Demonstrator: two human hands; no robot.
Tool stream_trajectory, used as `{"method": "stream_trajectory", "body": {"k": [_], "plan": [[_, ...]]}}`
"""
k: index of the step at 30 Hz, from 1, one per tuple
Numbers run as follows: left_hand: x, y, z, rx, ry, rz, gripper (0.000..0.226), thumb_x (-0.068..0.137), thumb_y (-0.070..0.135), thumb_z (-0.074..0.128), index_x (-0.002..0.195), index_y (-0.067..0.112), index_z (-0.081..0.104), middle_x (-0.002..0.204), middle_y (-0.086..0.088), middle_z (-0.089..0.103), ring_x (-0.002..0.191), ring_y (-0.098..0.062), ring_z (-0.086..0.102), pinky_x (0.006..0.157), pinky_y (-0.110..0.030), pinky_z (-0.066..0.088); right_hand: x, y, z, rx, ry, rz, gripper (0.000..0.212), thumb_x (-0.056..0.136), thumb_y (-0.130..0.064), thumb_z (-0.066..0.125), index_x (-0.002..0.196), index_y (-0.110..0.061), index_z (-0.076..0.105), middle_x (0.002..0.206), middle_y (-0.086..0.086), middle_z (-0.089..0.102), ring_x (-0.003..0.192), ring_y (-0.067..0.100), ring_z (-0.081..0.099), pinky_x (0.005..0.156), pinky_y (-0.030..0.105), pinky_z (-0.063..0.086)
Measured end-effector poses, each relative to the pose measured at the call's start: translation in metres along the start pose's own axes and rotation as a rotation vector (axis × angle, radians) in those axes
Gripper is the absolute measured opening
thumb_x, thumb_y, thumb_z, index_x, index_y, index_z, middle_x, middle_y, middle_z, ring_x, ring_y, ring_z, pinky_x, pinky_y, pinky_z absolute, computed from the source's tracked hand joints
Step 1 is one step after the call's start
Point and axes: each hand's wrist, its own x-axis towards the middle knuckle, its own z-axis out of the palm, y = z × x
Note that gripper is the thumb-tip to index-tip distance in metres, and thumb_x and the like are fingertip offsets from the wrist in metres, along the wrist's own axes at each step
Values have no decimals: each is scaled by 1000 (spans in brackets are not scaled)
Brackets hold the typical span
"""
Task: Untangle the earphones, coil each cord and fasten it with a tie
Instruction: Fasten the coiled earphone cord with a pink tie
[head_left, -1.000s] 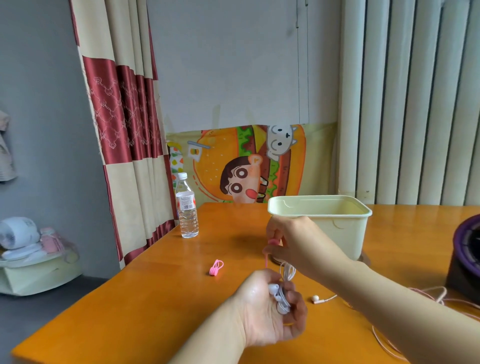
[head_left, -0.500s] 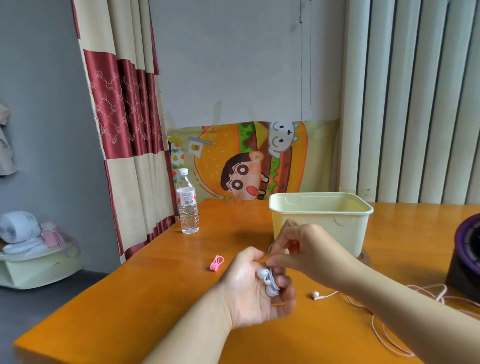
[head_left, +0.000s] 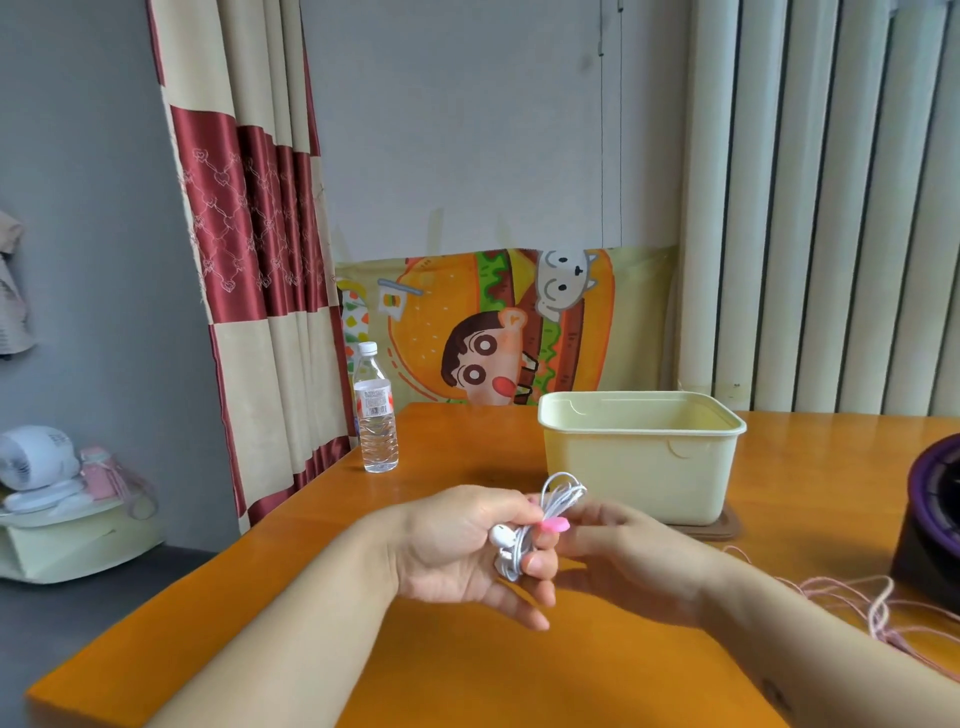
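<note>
A cream bin (head_left: 639, 467) stands just beyond the hands on the orange table (head_left: 467, 675), with a water bottle (head_left: 376, 415) at far left and loose pink cord (head_left: 857, 597) at near right. The left hand (head_left: 457, 545) curls round the coiled white earphones (head_left: 561, 493), with a pink tie (head_left: 553, 526) across the bundle. The right hand (head_left: 634, 556) reaches the tie from the right, but I cannot tell whether it holds it.

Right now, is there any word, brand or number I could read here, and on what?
None can be read.
Water bottle label: print too small and blurred to read.
Cartoon poster: pictures only, no words show.
Cream box: no writing shows.
</note>
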Motion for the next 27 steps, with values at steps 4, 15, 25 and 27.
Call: {"method": "stream_trajectory", "body": {"k": [4, 15, 25, 27], "plan": [[-11, 6, -4, 127, 6, -11, 26, 99, 28, 42, 83, 11, 54, 72, -1, 49, 75, -16, 59, 76, -32, 55, 4, 3, 5, -56, 76, -52, 27, 87, -21, 62, 97, 4, 65, 88, 16, 68, 84, 23, 65, 92, 39, 51], [-6, -5, -16, 73, 223, 114, 27, 102, 21, 36, 80, 12, 50, 71, -2, 48, 73, -15, 59, 75, -32, 53, 12, -4, 9, -1073, 419, -344, 26, 95, -25, 55, 80, -8, 67, 70, 3, 64, 68, 15, 56, 70, 35, 47], [-15, -9, -22, -25, -10, 28, 25, 91, 26, 44, 70, 16, 53, 67, 1, 49, 73, -15, 57, 74, -31, 51, 9, -14, 26, -91, 184, -190, 30, 86, -39, 63, 99, -14, 72, 101, 8, 71, 94, 21, 65, 86, 34, 51], [-14, -11, -24, -100, -59, 51, 25, 92, 27, 45, 70, 18, 54, 66, 3, 50, 73, -14, 57, 72, -30, 51, 9, -11, 31, 19, 99, -106, 33, 93, -36, 52, 103, -9, 70, 103, 13, 68, 91, 24, 63, 88, 38, 48]]}}
